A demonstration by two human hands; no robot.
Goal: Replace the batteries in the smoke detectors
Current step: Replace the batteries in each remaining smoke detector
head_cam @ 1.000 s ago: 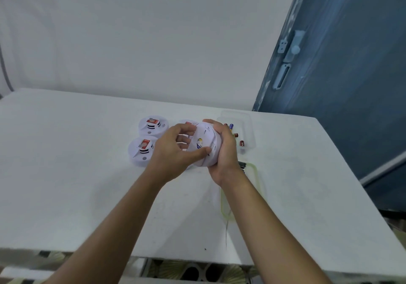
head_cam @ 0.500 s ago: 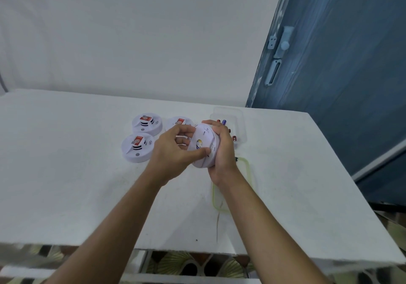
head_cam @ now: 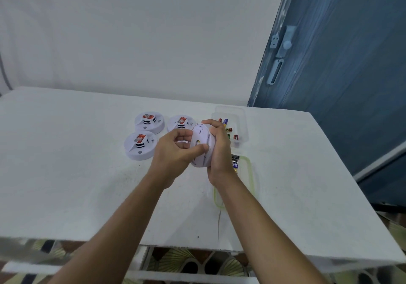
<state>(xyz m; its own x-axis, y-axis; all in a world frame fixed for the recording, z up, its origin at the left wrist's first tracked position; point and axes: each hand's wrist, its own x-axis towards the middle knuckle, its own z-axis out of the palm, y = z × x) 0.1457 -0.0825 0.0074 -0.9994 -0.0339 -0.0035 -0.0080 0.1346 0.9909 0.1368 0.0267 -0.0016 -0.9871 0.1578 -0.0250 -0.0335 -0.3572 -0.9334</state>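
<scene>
**Fourth detector on edge between two hands**

The landmark is the held detector [head_cam: 201,139], lifted above the white table [head_cam: 66,173]. Well to its left lie the front detector [head_cam: 140,146] and the rear detector [head_cam: 149,122], flat with their red-labelled sides up. Just left of it and behind, the third detector [head_cam: 180,123] lies the same way. That makes four: three down, one held.

Next comes the left hand [head_cam: 175,154]. Its grip is clamped on the held detector, thumb on the flat face and fingers curled at the rim. The disc stands on edge, its face turned left toward that hand and its axis running roughly left to right. On the far side the right hand [head_cam: 219,151] wraps the back, its grip clamped too. The coming move is probably a twist or a prying-open, and the left hand is on the face side.

Right of the held detector and behind it, a clear tub [head_cam: 241,116] holds loose batteries [head_cam: 225,121], about five showing. Right of it and nearer, a green-rimmed tray [head_cam: 250,173] holds dark batteries [head_cam: 234,161], at least two; the wrist hides any others.
</scene>
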